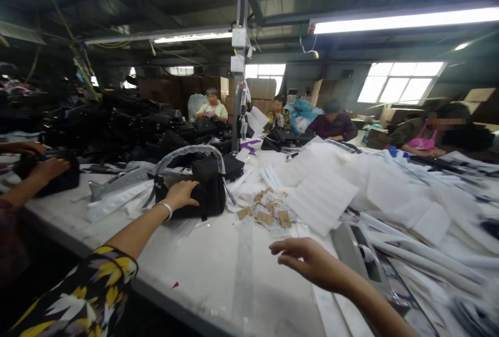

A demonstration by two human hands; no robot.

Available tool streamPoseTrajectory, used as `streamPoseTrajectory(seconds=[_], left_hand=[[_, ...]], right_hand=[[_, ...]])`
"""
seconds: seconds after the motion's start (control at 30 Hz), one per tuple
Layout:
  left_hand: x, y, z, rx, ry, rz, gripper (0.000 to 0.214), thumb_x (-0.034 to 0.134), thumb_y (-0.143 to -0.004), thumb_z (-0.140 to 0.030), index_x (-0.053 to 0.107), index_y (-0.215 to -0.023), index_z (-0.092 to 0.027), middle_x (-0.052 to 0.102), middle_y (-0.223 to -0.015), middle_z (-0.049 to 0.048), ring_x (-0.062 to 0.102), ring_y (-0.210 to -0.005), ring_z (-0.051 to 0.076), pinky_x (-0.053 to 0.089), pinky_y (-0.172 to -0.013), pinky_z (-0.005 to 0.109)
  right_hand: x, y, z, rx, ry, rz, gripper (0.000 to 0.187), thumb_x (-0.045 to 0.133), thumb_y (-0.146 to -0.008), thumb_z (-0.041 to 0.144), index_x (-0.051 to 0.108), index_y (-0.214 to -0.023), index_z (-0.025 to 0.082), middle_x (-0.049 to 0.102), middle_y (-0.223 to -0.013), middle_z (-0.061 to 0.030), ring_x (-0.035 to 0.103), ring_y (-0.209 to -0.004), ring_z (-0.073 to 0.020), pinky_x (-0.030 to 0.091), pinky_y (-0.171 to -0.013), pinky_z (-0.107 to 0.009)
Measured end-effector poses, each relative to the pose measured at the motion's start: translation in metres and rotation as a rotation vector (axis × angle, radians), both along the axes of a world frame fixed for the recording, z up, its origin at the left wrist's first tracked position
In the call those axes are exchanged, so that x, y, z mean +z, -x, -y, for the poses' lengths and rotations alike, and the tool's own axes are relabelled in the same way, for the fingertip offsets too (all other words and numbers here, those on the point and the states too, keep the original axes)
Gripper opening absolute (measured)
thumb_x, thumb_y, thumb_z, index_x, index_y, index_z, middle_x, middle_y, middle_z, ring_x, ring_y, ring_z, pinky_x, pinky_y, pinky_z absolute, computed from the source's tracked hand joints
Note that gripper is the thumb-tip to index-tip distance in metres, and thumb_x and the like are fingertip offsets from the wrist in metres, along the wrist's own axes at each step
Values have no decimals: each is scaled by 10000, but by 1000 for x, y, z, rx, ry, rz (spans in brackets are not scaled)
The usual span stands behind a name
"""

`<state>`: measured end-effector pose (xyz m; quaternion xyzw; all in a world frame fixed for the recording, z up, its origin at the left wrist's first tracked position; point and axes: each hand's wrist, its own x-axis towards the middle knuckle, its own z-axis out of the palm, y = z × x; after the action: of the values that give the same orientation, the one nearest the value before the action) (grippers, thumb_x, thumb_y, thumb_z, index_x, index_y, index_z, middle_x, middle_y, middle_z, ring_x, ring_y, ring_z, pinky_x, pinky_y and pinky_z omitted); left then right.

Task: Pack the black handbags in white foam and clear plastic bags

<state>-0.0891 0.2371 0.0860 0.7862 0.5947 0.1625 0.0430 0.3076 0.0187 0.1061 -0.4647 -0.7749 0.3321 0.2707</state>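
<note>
A black handbag (212,194) stands upright on the white table, its arched handle (189,150) wrapped in pale grey covering. My left hand (181,194) lies against the bag's front, with its fingers stretched out and the thumb apart; a pale bracelet circles the wrist. Over the table to the right hovers my right hand (302,259), its fingers loosely extended and nothing in them. Brown paper tags (265,217) with strings and clear plastic lie in a small heap beyond it. Near the right forearm sits a grey tray-like holder (353,254) with a roll inside.
White foam sheets (323,196) pile up across the right side. Several black bags (136,124) are heaped at the back left. At far left, another person's hands (50,168) touch a black bag. A post (236,118) with sockets rises behind; several people work beyond it.
</note>
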Motion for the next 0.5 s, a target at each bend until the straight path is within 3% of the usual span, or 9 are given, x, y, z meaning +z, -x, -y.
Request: streamPoseTrajectory(seconds=[0.1, 0.2, 0.3, 0.4, 0.5], left_hand=[[15, 1, 4, -26, -17, 86, 334, 658, -892, -430, 641, -1090, -160, 641, -1162, 88, 601, -1096, 252, 473, -971, 490], [39, 4, 19, -46, -82, 259, 424, 770, -733, -529, 676, -954, -180, 687, -1044, 83, 607, -1086, 315, 471, -950, 446], [63, 3, 42, -63, -121, 499, 593, 775, -647, -652, 669, -1004, -191, 713, -964, 70, 643, -1008, 335, 510, -869, 395], [76, -15, 68, -122, -102, 770, 751, 625, -741, -754, 581, -1206, -166, 720, -1058, 89, 676, -968, 298, 556, -810, 379], [73, -53, 93, -212, -66, 991, 808, 364, -873, -786, 436, -1385, -165, 639, -1292, 141, 655, -1095, 279, 562, -879, 391]], right_hand=[[-13, 21, -4, -43, -73, -33, 251, 611, -899, 285, 768, -1092, 246, 772, -1032, -70, 736, -885, -236, 601, -806, -369], [-25, 28, -5, -116, -87, -80, 254, 613, -906, 310, 768, -1086, 220, 770, -1034, -88, 734, -915, -247, 595, -839, -399], [-35, 32, -6, -216, -32, -192, 323, 611, -913, 346, 724, -1175, 194, 732, -1154, -120, 711, -1019, -259, 567, -917, -445], [-41, 46, -6, -258, -46, -316, 601, 681, -866, 353, 518, -1427, 214, 606, -1367, -156, 620, -1210, -278, 531, -976, -478], [-37, 70, 2, -237, -142, -389, 996, 786, -782, 371, 190, -1575, 285, 393, -1551, -160, 444, -1391, -300, 431, -1075, -532]])
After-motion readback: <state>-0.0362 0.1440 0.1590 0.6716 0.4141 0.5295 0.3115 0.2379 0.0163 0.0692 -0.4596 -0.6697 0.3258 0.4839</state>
